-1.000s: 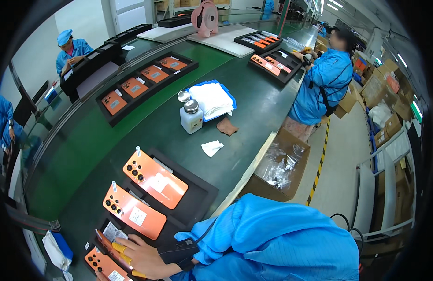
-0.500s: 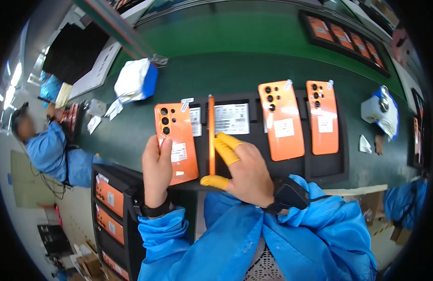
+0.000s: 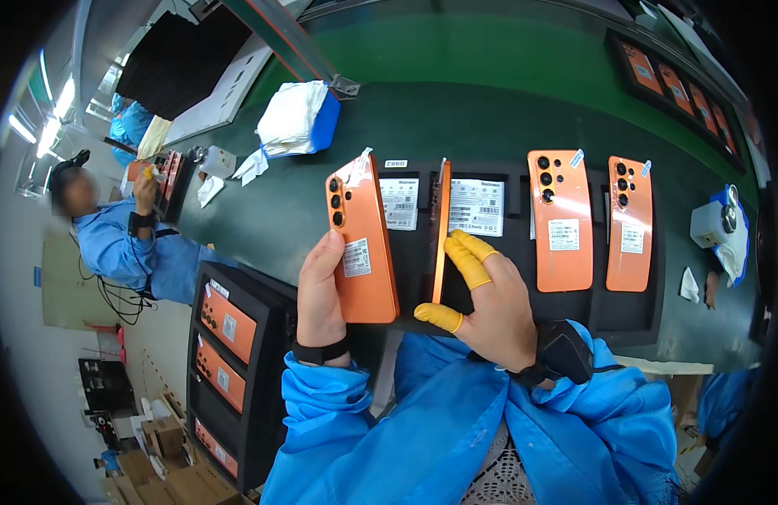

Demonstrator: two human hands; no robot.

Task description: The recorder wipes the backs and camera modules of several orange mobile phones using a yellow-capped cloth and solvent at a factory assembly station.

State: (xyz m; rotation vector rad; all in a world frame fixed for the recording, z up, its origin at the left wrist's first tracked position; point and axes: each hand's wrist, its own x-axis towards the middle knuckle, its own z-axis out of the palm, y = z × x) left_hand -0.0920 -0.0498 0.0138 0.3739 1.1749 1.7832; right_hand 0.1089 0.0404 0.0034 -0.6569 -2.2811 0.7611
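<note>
My left hand (image 3: 323, 282) grips an orange phone (image 3: 368, 290) by its left edge, back side up, with dark camera lenses and a white label showing. Beside it, my right hand (image 3: 494, 311), with yellow finger cots on the thumb and two fingers, holds a second orange phone (image 3: 440, 236) on edge, so only its narrow side shows. Both phones are over a black foam tray (image 3: 633, 313) with white label sheets (image 3: 477, 206) in its slots. Two more orange phones, a nearer one (image 3: 562, 273) and a far-right one (image 3: 629, 269), lie back side up on the tray's right part.
A black tray of orange phones (image 3: 252, 324) stands at lower left, another (image 3: 612, 42) at the far right. White wipes (image 3: 288, 118) fill a blue box on the green table (image 3: 406, 109). A bottle (image 3: 708, 223) stands at right. A co-worker in blue (image 3: 111, 261) sits at left.
The whole view has shifted, so the table things appear further right. The left-hand phone is turned a little, and the right-hand phone still stands on edge. Both hands keep their hold.
</note>
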